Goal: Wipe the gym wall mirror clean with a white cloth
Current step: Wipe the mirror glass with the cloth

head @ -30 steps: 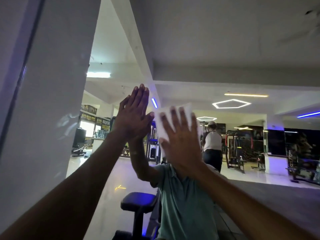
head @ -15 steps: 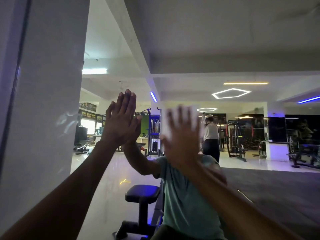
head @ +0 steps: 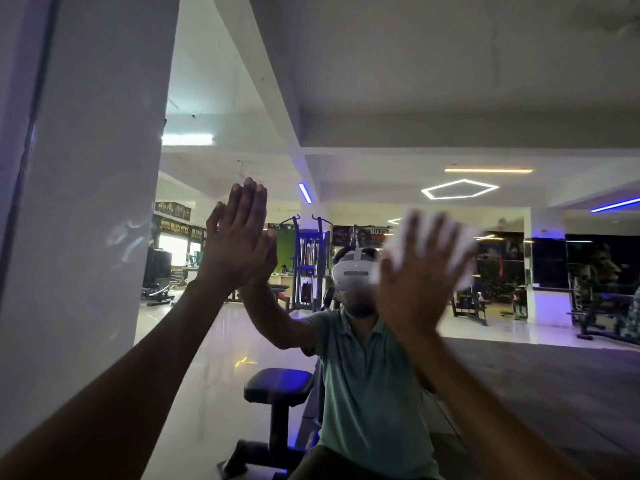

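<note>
The wall mirror (head: 398, 98) fills the view and reflects the gym behind me. My left hand (head: 235, 244) lies flat against the glass at centre left, fingers straight and together, meeting its own reflection. My right hand (head: 415, 271) presses the white cloth (head: 460, 247) flat on the mirror at centre right, fingers spread. The hand and cloth are blurred by motion. Most of the cloth is hidden behind my right hand; its edges show above and to the right.
The mirror's left edge (head: 20, 161) runs down the far left. Reflected in the glass are a white pillar (head: 90, 202), a padded bench (head: 277, 386), weight machines (head: 308, 268) and a person in a green shirt (head: 367, 393).
My right hand and the cloth have slid to the right across the glass. My left hand stays flat on the mirror. The view has tilted down slightly.
</note>
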A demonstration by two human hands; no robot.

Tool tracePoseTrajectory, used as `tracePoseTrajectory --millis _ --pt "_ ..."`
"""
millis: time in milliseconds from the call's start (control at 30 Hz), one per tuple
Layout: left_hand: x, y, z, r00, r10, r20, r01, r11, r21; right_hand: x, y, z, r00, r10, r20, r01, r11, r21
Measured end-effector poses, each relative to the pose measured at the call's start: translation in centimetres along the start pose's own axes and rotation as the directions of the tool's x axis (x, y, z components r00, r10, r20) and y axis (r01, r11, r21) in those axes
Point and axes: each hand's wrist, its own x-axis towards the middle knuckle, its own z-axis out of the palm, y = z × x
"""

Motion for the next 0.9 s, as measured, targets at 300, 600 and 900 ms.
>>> tracePoseTrajectory --millis 300,600,900 --pt "0.3 -0.4 -0.6 0.998 -0.018 0.064 0.018 1.0 0.002 -1.9 0.4 1.0 0.835 -0.546 0.075 0.545 0.838 0.028" --pt "-5.9 3.7 2.4 0.998 -0.012 0.063 0.006 0.995 0.103 -1.6 0.9 0.2 0.986 -0.164 0.042 0.165 0.986 -0.013" --pt "-6.3 0.1 1.8 0.992 0.117 0.057 -0.121 0.99 0.072 1.1 -0.2 0.9 0.761 -0.642 0.092 0.642 0.766 0.032"
